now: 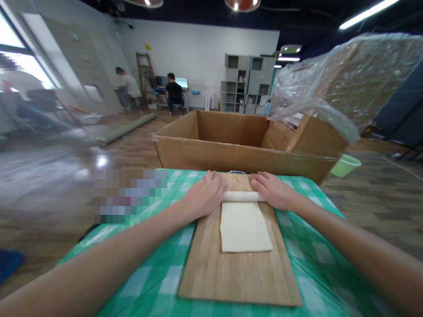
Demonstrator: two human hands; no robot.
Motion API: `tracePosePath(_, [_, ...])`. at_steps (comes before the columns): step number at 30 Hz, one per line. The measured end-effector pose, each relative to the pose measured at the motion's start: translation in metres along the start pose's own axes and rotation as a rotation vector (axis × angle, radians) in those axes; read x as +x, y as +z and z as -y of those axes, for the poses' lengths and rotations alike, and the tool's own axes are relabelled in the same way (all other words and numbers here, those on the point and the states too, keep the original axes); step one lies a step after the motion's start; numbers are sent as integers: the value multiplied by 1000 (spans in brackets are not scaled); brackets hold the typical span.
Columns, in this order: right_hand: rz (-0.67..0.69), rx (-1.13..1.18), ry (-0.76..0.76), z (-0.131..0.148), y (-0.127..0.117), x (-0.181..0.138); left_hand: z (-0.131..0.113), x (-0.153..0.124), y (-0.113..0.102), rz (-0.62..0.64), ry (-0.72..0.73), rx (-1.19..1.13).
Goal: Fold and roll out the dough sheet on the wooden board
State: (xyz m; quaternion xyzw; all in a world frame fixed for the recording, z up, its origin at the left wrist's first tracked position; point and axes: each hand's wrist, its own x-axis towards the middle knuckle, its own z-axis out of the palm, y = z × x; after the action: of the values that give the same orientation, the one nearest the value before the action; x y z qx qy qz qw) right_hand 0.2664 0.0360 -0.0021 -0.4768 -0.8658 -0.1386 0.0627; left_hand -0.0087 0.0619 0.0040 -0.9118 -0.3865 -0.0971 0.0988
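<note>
A flat pale sheet of dough [244, 231] lies on a long wooden cutting board [228, 273] on a green checked tablecloth [155, 281]. At the dough's far end rests a white rolling pin [240, 196], lying across the board. My left hand [205, 193] lies palm down on the pin's left end. My right hand [273, 190] presses on its right end. The fingers of both hands are stretched out flat over the pin, not wrapped round it.
A large open cardboard box [238, 154] stands just beyond the table, with a crinkled clear plastic sheet [343, 75] over its right flap. A green bowl [345, 166] sits on the floor to the right. Two people sit at desks far back.
</note>
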Motion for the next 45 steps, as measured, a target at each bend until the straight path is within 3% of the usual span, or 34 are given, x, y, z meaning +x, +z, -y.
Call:
tracePosePath(2, [-47,29,55,18,-6,-14,-12,-17,-8,-43,-41,-17])
tracePosePath(6, [-118,59,206,52,-15,-49,-33,-56,-20,5,-91,-110])
tracePosePath(10, [-94,66,193,66,-19,-69,-43,-75,-25,56,-111,-151])
tracePosePath(14, [-82,108,225,60,-19,-59,-40,-63,-24,74,-124,-160])
tracePosePath(21, [-13,94,248,31,-8,-11,-18,-20,-12,22,-87,-65])
tracePosePath(28, [104,-109,72,19,-13,12,3,9,9,28,10,127])
tracePosePath(36, [136,-139,78,18,-18,16,9,15,12,25,53,197])
tracePosePath(40, [98,-119,51,16,-16,15,4,13,6,24,1,140])
tracePosePath(45, [2,6,197,44,-16,-20,-6,-14,-4,-36,-58,-10])
